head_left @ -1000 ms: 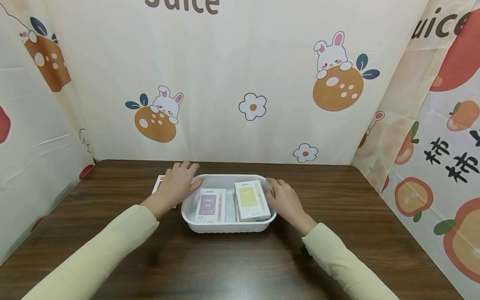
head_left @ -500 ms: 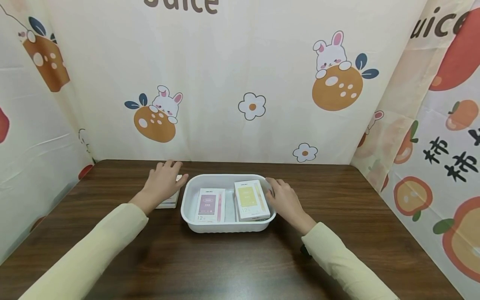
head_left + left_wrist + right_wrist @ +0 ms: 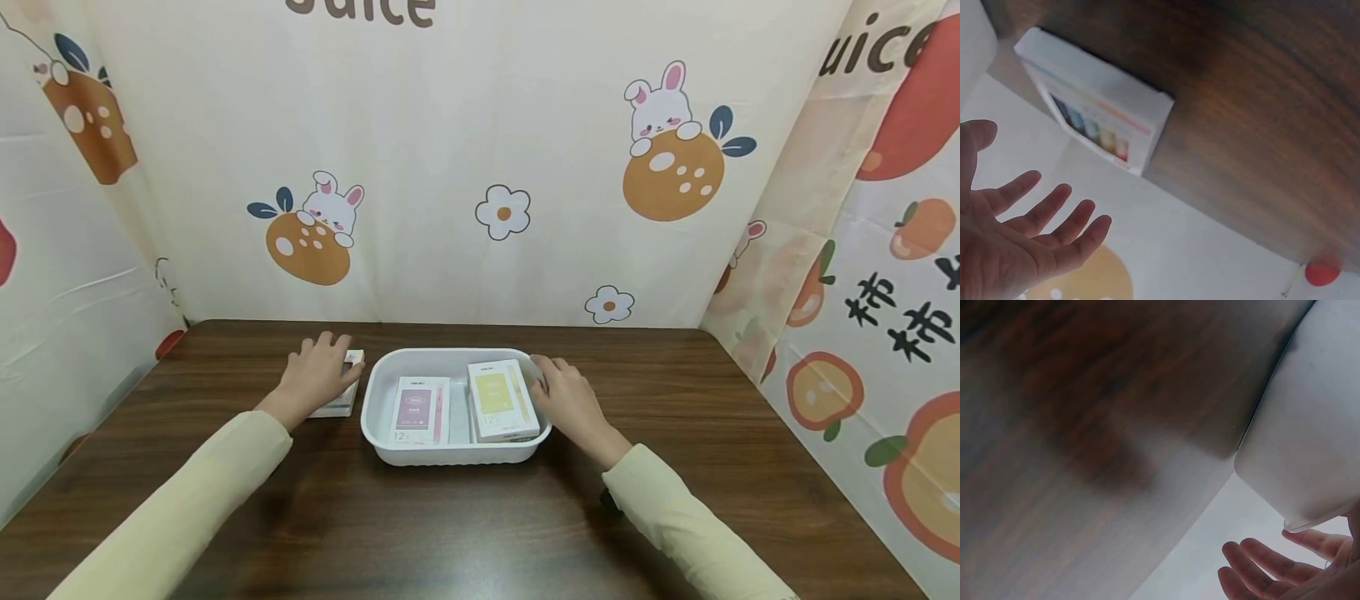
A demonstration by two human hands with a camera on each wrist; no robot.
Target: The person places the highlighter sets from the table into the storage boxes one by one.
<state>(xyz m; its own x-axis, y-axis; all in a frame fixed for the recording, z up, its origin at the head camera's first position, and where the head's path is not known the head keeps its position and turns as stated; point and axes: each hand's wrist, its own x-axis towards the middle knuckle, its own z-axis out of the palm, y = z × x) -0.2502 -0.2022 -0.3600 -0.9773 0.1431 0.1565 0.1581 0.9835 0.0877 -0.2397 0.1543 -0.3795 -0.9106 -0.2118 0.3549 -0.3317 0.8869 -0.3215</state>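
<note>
Hovering left hand (image 3: 315, 377), fingers spread, above marker box (image 3: 1094, 100); right hand (image 3: 567, 398) relaxed against tray (image 3: 450, 454) rim.

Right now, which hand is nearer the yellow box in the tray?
Right. The right hand rests at the tray's right rim beside the yellow box; the left hand is outside the tray, over another box.

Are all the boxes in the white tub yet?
Two are in: the purple box and the yellow box lie in the white tub. The left hand hovers open over a third box on the table beside it. The right hand steadies the tub's rim.
</note>
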